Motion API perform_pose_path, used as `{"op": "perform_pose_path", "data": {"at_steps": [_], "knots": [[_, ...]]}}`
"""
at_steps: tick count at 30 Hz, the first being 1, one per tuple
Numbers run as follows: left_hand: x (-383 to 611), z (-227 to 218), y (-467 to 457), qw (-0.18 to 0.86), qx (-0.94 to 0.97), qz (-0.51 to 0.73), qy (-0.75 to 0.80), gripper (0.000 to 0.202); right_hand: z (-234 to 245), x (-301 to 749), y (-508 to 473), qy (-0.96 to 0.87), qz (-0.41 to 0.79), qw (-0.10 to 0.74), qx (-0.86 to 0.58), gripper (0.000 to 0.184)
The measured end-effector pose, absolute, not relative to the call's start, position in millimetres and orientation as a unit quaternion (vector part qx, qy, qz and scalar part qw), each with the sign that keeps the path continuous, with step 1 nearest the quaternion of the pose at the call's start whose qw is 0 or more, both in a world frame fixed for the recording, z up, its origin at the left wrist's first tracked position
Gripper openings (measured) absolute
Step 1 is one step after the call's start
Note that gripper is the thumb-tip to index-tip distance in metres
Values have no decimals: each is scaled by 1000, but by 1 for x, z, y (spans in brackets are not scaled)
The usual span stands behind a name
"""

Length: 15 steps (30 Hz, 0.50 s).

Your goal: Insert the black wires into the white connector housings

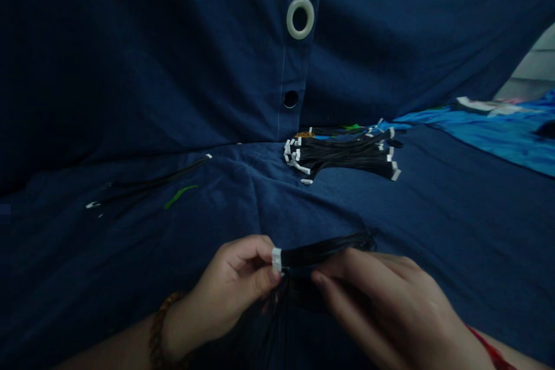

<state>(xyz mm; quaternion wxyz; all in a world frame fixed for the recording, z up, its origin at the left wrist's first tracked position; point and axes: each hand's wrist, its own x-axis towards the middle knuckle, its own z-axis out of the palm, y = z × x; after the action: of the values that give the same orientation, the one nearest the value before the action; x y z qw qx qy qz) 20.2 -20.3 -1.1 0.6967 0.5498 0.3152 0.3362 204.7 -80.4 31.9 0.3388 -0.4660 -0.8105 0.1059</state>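
Observation:
A bundle of fine black strands (323, 247), with a white band (276, 259) round one end, stretches between my hands above the cloth. My left hand (236, 280) is closed, thumb and index finger pinching the banded end. My right hand (399, 295) is just right of it, fingertips brought together below and in front of the strands; whatever lies between them is too dark to make out. The bundle's far end looks loose and frayed behind my right knuckles. More dark strands (273, 312) hang beneath my left fingertips, partly lost in shadow.
Several black bundles with white ends (342, 153) lie piled on the dark blue cloth (455, 214). At left are a thin black bundle (173, 174) and a green strip (180, 195). Bright blue fabric (477, 133) lies at right; a hanging cloth with an eyelet (290, 26) rises behind.

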Motion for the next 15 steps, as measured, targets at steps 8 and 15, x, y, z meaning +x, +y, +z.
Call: {"op": "perform_pose_path", "data": {"at_steps": [8,15], "knots": [[19,-2,-19,693,555,334,317,25,30,204,-79,-813,105,325,-472,17],[19,-4,-19,689,560,334,317,24,29,204,-78,-814,106,333,-463,15]]}}
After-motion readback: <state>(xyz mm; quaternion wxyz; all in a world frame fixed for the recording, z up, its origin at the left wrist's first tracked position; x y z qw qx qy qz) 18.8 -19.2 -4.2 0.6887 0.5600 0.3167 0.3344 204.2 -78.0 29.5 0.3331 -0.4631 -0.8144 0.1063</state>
